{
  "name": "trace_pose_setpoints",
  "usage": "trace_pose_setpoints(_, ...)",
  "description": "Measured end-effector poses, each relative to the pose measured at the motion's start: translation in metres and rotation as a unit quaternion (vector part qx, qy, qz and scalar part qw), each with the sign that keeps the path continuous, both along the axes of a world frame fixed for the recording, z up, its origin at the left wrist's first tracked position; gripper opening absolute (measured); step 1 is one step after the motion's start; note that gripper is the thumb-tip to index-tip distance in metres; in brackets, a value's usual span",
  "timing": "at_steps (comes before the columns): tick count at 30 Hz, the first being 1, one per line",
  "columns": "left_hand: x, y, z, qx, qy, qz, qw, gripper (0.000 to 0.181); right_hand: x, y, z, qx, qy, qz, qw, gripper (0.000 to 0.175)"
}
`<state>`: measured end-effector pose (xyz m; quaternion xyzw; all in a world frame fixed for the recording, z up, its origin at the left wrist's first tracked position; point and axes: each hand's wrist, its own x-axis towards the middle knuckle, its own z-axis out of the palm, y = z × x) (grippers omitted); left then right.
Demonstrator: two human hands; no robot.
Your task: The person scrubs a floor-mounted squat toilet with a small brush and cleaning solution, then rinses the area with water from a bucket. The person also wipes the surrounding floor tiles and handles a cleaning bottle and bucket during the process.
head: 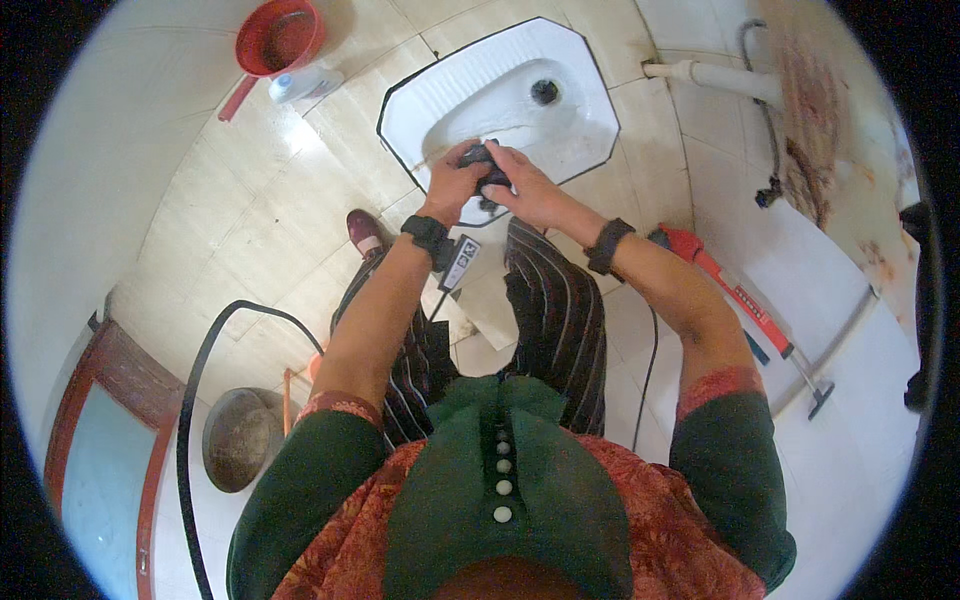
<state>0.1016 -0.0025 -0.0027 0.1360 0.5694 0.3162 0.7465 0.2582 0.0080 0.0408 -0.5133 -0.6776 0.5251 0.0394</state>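
Observation:
Both of my hands meet over the near edge of a white ceramic squat toilet (487, 97). Between them is a black object (493, 177), mostly covered by the fingers, so its exact kind cannot be made out. My left hand (454, 182) grips it from the left, thumb across the top. From the right, my right hand (534, 187) holds it with fingers and thumb. A small dark piece (487, 205) shows just below the hands, and I cannot tell whether it is joined to the held object. The toilet's drain hole (544, 91) lies beyond, to the right.
A red plastic dipper (259, 56) and a white bottle (304, 84) are at upper left. A red pump-type drain plunger (739, 292) with a T-handle lies at right, below a white pipe (731, 79) and a hanging hose (769, 139). A grey basin (238, 442) is at left, near a door (109, 457).

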Motion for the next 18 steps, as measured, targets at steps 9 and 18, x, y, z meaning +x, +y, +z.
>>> trace_pose_setpoints(9,0.001,0.012,-0.11,-0.024,0.03,-0.058,0.998,0.068,0.02,0.027,-0.145,-0.015,0.039,0.098,0.994,0.037)
trace_pose_setpoints(18,-0.096,0.012,-0.173,0.27,0.641,-0.322,0.643,0.104,0.06,0.075,-0.291,0.027,-0.066,0.266,0.961,0.037)
